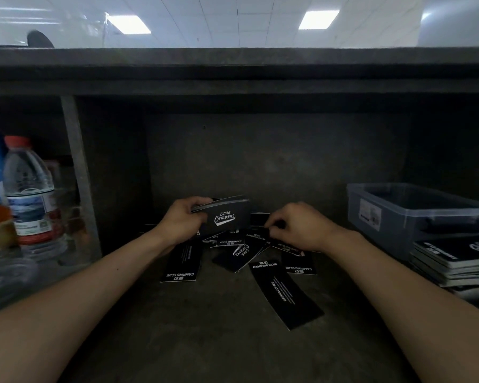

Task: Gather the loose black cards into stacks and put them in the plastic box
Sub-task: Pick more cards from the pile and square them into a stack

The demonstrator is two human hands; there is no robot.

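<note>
Cards (pixel 241 251) lie scattered beneath both hands: left hand (pixel 183 219) grips a stack (pixel 224 215); right hand (pixel 296 228), nearer the box (pixel 371 211), pinches a card (pixel 259 217).

Both bare forearms reached forward and drew in toward each other. The left hand (pixel 187 219) gripped a stack of black cards (pixel 227 217), its fingers curled round the stack's left end. The right hand (pixel 296 226) lay knuckles up with its fingers curled leftward. Whether they pinched anything was unclear.
</note>
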